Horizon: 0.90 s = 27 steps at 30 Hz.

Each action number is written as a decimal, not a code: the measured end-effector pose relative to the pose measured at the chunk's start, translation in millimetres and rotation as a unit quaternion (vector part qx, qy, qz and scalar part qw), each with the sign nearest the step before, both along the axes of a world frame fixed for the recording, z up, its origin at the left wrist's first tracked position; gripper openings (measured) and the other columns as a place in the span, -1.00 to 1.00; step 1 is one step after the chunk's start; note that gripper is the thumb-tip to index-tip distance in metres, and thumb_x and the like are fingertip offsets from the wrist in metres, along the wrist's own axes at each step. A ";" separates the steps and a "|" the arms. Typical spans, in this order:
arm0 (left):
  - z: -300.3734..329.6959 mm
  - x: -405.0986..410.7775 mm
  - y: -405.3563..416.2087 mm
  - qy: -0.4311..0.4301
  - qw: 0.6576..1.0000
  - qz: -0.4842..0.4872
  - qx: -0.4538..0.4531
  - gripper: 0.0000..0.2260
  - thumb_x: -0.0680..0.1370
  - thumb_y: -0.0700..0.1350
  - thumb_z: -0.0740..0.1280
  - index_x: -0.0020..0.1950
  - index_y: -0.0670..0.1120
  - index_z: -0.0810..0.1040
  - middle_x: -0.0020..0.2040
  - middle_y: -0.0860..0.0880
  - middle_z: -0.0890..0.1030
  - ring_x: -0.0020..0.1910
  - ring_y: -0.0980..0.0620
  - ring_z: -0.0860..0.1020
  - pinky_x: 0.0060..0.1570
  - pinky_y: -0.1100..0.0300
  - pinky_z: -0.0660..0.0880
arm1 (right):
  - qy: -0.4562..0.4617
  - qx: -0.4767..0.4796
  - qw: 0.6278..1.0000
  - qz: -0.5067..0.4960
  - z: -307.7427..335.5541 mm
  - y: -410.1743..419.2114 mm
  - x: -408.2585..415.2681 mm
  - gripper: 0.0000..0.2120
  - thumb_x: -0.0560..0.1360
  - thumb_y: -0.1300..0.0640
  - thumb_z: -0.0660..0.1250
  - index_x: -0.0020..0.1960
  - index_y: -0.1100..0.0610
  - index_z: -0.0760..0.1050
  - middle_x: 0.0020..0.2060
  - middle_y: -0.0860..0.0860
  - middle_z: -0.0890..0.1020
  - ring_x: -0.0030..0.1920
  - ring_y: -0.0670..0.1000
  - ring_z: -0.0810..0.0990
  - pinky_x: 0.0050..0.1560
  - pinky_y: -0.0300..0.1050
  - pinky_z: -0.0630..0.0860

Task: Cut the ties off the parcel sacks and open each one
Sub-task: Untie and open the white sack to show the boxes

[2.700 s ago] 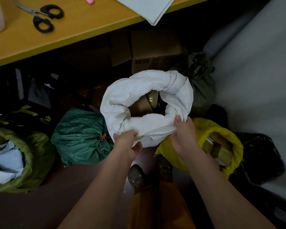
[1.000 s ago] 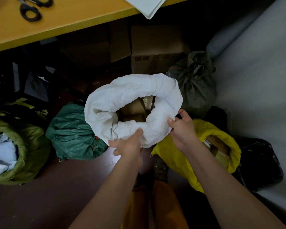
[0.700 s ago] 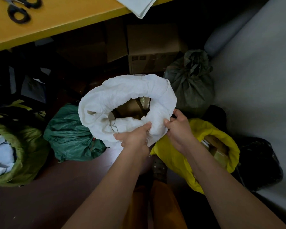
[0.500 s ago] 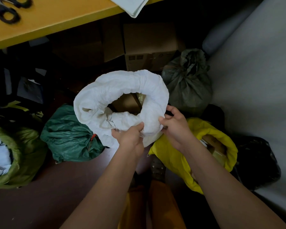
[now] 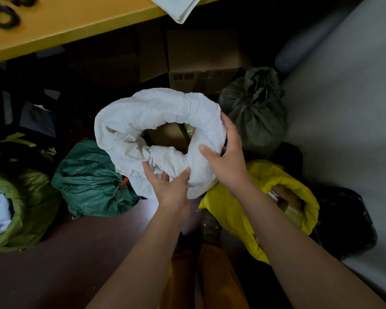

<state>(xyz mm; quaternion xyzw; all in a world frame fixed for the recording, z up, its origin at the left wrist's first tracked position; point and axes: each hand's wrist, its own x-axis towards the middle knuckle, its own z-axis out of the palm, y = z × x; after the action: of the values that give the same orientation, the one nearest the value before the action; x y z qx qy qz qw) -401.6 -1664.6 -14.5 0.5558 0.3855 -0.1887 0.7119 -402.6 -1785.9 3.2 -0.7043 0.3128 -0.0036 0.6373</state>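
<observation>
A white sack stands on the floor with its mouth rolled down into a thick rim, and cardboard parcels show inside. My left hand grips the near part of that rim from below. My right hand curls around the rim's right side, thumb on the inside. A dark green sack at the left is tied shut with an orange tie. A grey-green sack behind is also tied. Scissors lie on the yellow table's top-left corner.
An open yellow sack with boxes lies right of my legs. An open olive sack sits at far left, a black bag at far right. Cardboard boxes stand under the yellow table. A grey wall runs along the right.
My right hand has slid up the rim's right side. My left hand has shifted its hold on the near rim. The rolled rim sits slightly lower and wider.
</observation>
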 end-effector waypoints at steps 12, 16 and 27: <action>-9.8 -3.7 12.7 -0.045 0.994 -0.078 0.069 -0.05 0.43 -0.37 0.43 0.38 0.50 0.03 0.48 -0.05 0.29 0.39 -0.06 0.40 0.26 -0.13 0.46 | 0.033 0.102 0.991 -0.077 -15.0 9.2 3.1 -0.73 0.55 0.33 0.28 0.11 0.02 0.58 -0.06 -0.11 0.69 -0.05 -0.23 0.65 -0.13 -0.38 0.53; -11.9 -3.9 22.2 -0.015 0.974 -0.161 0.156 -0.02 0.38 -0.21 0.54 0.54 0.13 -0.08 0.46 -0.11 0.30 0.39 -0.03 0.36 0.30 0.03 0.41 | 0.065 0.126 0.987 -0.077 -20.5 13.4 -2.8 -0.79 0.57 0.25 0.27 0.04 0.00 0.61 -0.09 -0.05 0.71 -0.07 -0.13 0.68 -0.11 -0.27 0.59; 33.5 30.5 36.4 -0.371 0.645 -0.409 0.528 -0.48 0.48 -0.14 0.44 0.42 -0.03 0.39 0.36 -0.19 0.35 0.23 -0.20 0.39 0.18 -0.11 0.43 | 0.137 0.132 0.980 -0.053 -18.7 -0.9 2.3 -0.82 0.58 0.12 0.28 0.11 0.09 0.61 0.01 0.05 0.68 0.07 0.06 0.63 0.17 0.07 0.57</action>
<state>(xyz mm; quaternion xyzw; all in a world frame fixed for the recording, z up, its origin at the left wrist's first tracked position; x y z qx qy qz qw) -371.1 -1628.2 18.9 0.9623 -0.1430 -0.0027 0.2315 -400.3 -1786.8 -15.6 -0.5905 0.4316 0.1002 0.6745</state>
